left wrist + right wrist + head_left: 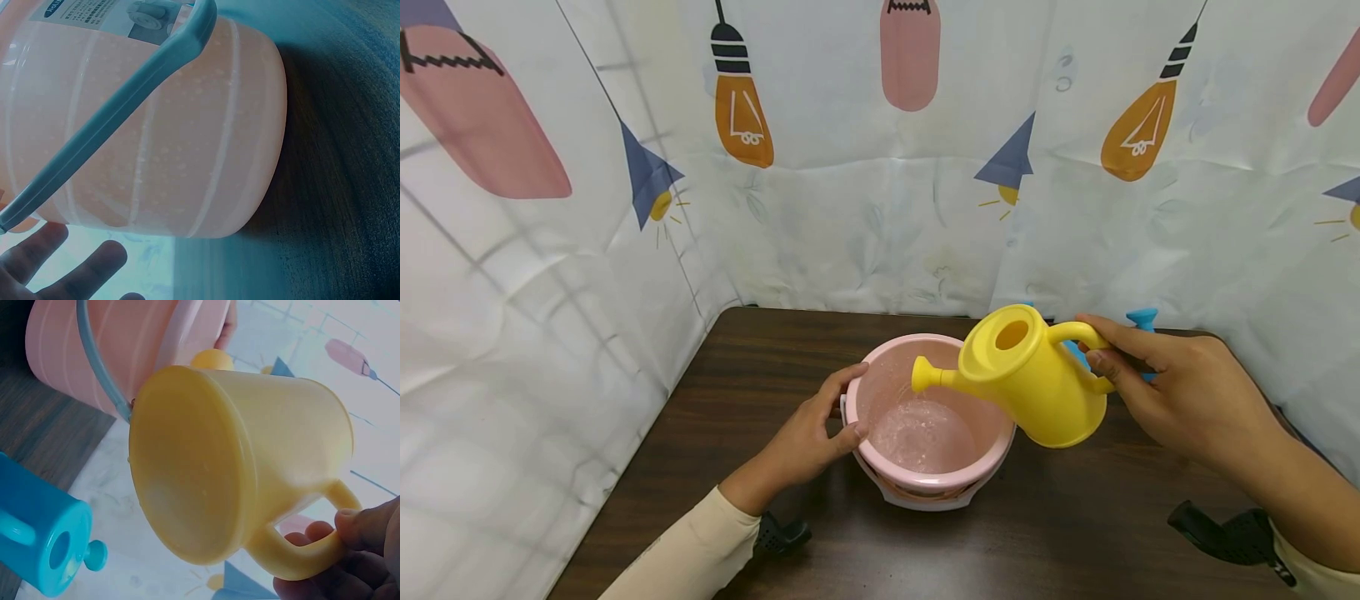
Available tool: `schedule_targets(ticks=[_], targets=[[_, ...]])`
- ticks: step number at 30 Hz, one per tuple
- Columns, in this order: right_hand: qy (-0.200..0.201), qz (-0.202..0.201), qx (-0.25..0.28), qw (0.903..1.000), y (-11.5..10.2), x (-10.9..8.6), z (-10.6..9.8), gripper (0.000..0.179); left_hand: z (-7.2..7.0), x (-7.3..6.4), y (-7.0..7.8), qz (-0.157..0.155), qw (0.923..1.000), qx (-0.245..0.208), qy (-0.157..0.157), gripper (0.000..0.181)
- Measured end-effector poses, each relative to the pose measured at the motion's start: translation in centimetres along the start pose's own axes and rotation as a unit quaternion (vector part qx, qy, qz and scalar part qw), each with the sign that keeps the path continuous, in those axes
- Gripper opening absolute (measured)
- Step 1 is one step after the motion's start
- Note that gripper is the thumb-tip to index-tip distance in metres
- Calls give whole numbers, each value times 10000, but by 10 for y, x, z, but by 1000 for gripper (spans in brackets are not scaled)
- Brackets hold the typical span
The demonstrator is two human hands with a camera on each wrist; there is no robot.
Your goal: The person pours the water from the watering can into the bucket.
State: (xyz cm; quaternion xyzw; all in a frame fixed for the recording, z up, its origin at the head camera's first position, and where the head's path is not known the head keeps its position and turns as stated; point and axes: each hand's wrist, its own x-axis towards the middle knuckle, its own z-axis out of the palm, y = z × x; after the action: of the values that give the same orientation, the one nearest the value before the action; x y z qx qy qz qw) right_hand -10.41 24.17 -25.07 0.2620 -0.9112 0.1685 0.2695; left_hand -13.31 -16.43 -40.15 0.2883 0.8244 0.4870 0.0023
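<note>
A pink bucket [917, 481] stands upright with rippled, bubbly water [921, 437] inside. My left hand [801, 442] holds its left rim, thumb and forefinger at the edge; in the left wrist view other fingers [94, 269] extend beside the wall. My right hand [1180, 387] grips the handle of a yellow watering can [1052, 400], raised and tilted with its spout [928, 375] over the bucket's opening. The right wrist view shows the can's round base [187, 469] and my thumb and fingers around the handle. The bucket's grey handle [106, 131] hangs down against its side.
Behind the yellow can stands a blue watering can [37, 531], mostly hidden in the head view. The dark wooden table [775, 350] meets a white printed curtain [850, 242] at the back and left. Black wrist straps [1221, 533] are on both forearms.
</note>
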Motion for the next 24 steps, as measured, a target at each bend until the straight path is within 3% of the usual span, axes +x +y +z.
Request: schedule_targets(ticks=[24], targets=[[18, -94, 66, 9999, 1, 2, -1, 45, 0, 0, -1, -2, 10000, 46, 10, 72]])
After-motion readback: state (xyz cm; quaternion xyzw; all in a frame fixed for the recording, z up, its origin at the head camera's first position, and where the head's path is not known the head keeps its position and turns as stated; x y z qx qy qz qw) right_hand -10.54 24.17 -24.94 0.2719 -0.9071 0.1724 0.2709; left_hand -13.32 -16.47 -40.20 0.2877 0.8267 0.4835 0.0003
